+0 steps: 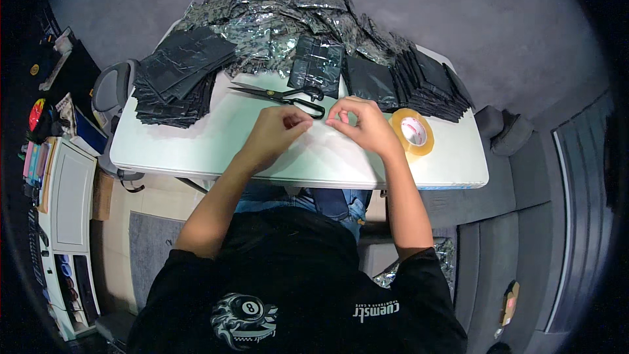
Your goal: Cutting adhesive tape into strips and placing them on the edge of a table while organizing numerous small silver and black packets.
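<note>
Over the near middle of the white table (170, 151), my left hand (276, 135) and my right hand (363, 124) face each other a short way apart. Thumb and fingers are pinched together on each. Whatever they hold, if anything, is too faint to make out. Just beyond them lie large black scissors (278, 96), blades pointing left and handles close to my fingertips. To the right of my right hand is a roll of clear yellowish tape (422, 148), lying flat. A flat black plastic package (316, 62) sits past the scissors.
Stacked black packages (173, 82) stand at the table's left, with more black packages (429, 85) at the right. A big heap of shiny dark patterned packets (268, 19) covers the far side. A grey chair (111, 88) is at the left, a grey sofa (498, 242) at the right.
</note>
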`<state>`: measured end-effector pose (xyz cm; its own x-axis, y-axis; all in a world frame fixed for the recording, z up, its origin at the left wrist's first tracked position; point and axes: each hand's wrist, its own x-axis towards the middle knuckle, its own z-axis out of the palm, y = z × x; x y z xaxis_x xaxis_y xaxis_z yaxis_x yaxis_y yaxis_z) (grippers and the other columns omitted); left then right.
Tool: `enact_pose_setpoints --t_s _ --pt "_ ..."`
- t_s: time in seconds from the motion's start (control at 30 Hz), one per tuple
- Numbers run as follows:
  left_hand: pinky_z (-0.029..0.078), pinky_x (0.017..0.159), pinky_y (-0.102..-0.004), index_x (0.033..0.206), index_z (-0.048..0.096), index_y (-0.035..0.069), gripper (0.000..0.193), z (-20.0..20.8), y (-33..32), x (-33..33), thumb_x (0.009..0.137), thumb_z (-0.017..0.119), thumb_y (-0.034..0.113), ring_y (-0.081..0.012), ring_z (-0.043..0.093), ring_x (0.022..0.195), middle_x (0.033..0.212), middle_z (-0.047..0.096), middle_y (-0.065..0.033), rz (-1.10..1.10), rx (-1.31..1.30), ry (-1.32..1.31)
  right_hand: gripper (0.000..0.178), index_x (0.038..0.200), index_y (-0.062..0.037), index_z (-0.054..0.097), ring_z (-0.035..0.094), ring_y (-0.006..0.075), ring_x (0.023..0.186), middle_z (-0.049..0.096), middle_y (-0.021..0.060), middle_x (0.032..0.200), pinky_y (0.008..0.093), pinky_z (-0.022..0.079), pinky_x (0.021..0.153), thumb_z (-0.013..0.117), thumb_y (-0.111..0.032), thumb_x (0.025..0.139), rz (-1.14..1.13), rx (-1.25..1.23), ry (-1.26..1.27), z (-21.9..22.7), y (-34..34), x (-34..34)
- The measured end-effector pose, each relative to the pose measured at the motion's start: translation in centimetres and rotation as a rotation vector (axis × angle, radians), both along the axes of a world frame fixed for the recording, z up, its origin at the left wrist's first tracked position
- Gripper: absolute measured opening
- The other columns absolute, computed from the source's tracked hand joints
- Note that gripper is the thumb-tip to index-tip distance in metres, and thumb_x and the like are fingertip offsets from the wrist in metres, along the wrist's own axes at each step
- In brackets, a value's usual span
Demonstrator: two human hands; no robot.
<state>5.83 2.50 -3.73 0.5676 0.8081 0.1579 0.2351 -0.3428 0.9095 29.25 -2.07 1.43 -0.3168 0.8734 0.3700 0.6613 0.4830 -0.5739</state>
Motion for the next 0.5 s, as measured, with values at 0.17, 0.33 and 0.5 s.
enact_pose_setpoints --t_s 0.17,0.33,0.5 --pt "0.049 0.063 -0.0234 0.103 0.074 0.0 0.017 0.8 -1.4 -0.1 0.092 0.076 0.012 -0.0089 0.064 0.074 0.086 0.073 -0.0062 0.265 -0.111 -0.213 0.013 0.096 -0.0062 0.073 0.06 0.017 0.073 0.061 0.0056 0.077 0.034 0.046 0.065 0.078 -0.015 0.087 -0.055 0.018 0.032 0.2 -0.7 -0.2" --pt "0.053 0.066 -0.0271 0.097 0.073 -0.001 0.015 1.0 -1.4 -0.5 0.09 0.078 0.011 -0.0131 0.068 0.076 0.084 0.073 -0.0068 0.328 -0.029 -0.151 0.031 0.114 -0.0098 0.073 0.065 0.0241 0.095 0.066 0.0099 0.102 0.0385 0.052 0.081 0.079 -0.015 0.084 0.011 0.186 -0.107 -0.1 -1.3 2.1" --pt "0.056 0.071 -0.0311 0.093 0.072 -0.002 0.014 1.5 -1.8 -1.5 0.089 0.078 0.009 -0.0184 0.069 0.084 0.095 0.072 -0.0111 0.394 0.414 -0.138 0.047 0.128 -0.0086 0.066 0.059 0.0342 0.119 0.06 0.0144 0.128 0.0405 0.049 0.101 0.079 -0.015 0.083 -0.331 0.223 -0.232 -0.2 -5.9 6.9"
